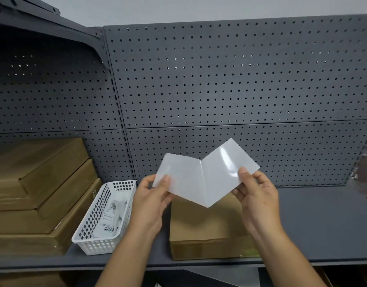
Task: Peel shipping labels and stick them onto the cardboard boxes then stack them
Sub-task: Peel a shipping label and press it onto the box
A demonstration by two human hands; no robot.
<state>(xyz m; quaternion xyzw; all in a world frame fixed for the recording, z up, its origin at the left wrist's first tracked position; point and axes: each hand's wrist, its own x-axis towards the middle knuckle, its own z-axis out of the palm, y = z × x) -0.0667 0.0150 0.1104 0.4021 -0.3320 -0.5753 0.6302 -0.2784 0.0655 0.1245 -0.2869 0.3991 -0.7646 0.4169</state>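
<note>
While both hands hold it up in front of the pegboard [220,79], the white label sheet [205,175] bends in a shallow V along its middle crease. Left hand [151,201] pinches the sheet's left edge, thumb on top; right hand [255,195] pinches the right edge the same way. Just below the hands, a cardboard box [203,230] lies flat on the grey shelf [323,220]. Left of the left hand stands a white basket [104,216] with printed labels inside, and beyond it a stack of boxes [39,193]
</note>
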